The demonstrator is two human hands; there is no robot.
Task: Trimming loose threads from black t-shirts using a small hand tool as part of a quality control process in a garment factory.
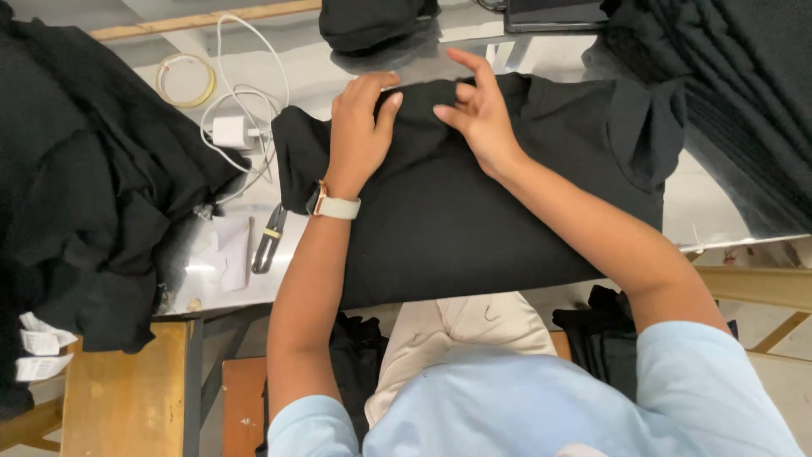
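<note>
A black garment (474, 211) lies spread on a shiny metal table (719, 216) in front of me. My left hand (357, 127), with a white-strapped watch on its wrist, rests flat on the garment's upper left part, thumb pressed into the cloth. My right hand (480, 106) sits just to its right near the garment's top edge. Its thumb and bent fingers pinch a small fold of the black fabric while the index finger points up.
A heap of black clothes with white tags (76, 195) covers the left side. A white charger and cable (233, 127), a tape roll (184, 80) and a small dark clipper tool (269, 241) lie left of the garment. Stacked black fabric (744, 101) sits at the right.
</note>
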